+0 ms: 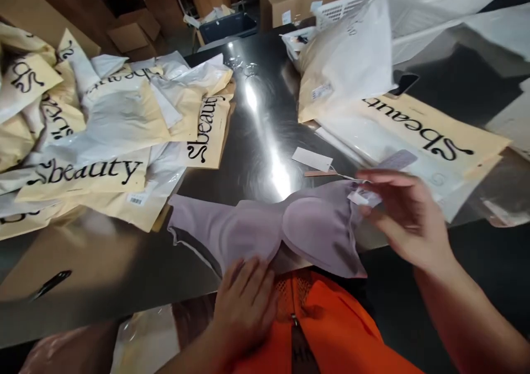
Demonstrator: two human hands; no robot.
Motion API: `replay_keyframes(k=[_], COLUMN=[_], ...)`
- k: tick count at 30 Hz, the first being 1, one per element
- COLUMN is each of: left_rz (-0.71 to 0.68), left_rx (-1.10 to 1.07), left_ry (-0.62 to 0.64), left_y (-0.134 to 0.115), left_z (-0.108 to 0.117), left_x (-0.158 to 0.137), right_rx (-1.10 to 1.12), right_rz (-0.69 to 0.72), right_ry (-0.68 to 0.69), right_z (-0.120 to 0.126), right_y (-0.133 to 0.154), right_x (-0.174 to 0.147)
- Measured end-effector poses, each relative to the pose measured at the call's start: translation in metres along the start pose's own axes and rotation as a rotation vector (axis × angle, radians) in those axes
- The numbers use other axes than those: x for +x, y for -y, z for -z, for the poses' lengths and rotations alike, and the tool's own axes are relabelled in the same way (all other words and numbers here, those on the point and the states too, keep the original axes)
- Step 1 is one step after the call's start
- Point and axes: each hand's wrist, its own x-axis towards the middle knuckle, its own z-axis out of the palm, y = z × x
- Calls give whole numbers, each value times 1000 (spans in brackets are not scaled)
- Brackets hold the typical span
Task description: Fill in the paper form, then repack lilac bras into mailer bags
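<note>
A mauve bra (248, 227) with moulded cups lies spread along the near edge of the shiny metal table. My left hand (248, 291) rests flat on its lower edge, fingers stretched out. At the bra's right end, my right hand (408, 214) has thumb and fingertips curled around a small white label (359, 197). A white hang tag (311, 158) on a thin string trails from that end onto the tabletop, with a narrow brownish strip (318, 173) beside it. What the right fingertips press on is partly hidden.
Many cream-and-white packages (124, 120) printed "Sbeauty" are heaped at left. Another such package (418, 128) lies at right, by a standing white bag (348, 59). A black pen-like object (52, 284) lies front left. Behind are a white crate (343, 9), cartons (273, 1) and a dark bin (227, 29).
</note>
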Motion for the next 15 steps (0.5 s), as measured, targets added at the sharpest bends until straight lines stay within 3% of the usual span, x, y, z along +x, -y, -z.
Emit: replay_keyframes(k=[3,5,6,7,10,11,13,15], left_rz=[86,103,107,110,125,136,155,169], left_rx=[95,124,133,138,116,100,61,7], left_ry=[-11,39,54,56,28,23,16,-5], left_y=[-7,-6,-5,-5,-7,-8,-8,-5], left_z=[-3,-7,-10,-13,-22,-23,-24,-20], left_x=[-16,-21,-22,-23,-26,-27,-29,-29], right_rx=[596,750,692,579,216,148,87,68], right_rz=[-347,-609,-658,-630,-218,-96,9,4], right_ry=[613,829,808,695,89,-31,-55,78], right_z=[-56,-99,-118,-134,-152,-149,-134,-115], right_y=[8,6,4,0,-8,-9,-5,2], right_x=[1,9,16,26,61,70,77,68])
